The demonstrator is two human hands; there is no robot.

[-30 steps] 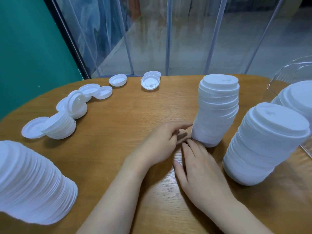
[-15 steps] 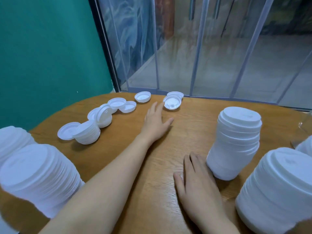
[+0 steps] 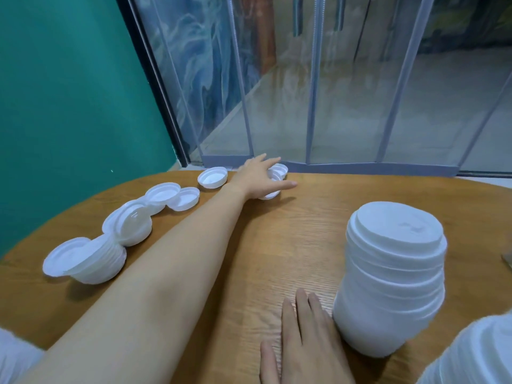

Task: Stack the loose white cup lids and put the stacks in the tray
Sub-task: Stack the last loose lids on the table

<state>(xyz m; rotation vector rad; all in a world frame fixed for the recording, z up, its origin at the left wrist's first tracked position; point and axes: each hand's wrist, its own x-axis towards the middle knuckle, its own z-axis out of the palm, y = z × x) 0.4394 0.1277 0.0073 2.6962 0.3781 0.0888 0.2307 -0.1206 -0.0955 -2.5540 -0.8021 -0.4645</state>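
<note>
- My view cuts off the right hand (image 3: 302, 342) at the bottom edge; only the fingers and part of the back show, lying flat and straight on the wooden table (image 3: 291, 239), holding nothing, just beside the base of the tall lid stack (image 3: 393, 275).
- The left hand (image 3: 259, 176) is extended to the far edge of the table, fingers spread and straight over the far pair of lids (image 3: 277, 178). The hand covers most of these lids; I cannot tell whether the fingertips touch them or hover, and no grip is visible.
- At the lower right corner I see part of a second lid stack (image 3: 471, 353), cropped by the frame; its height cannot be read.
- At the lower left corner a blurred white shape (image 3: 13, 356) shows; I cannot tell what it is.
- No tray is identifiable in my view; a small dark object (image 3: 507, 259) at the right edge is too cropped to name.
- Loose lids lie in a row along the left of the table: a single lid (image 3: 212, 177) far, two overlapping lids (image 3: 173, 195) nearer, then a short leaning pile (image 3: 130, 225), then a nearer pile (image 3: 88, 261) tipped on its side.
- Beyond the table stand a teal wall (image 3: 69, 92) and clear strip curtains (image 3: 332, 92).
</note>
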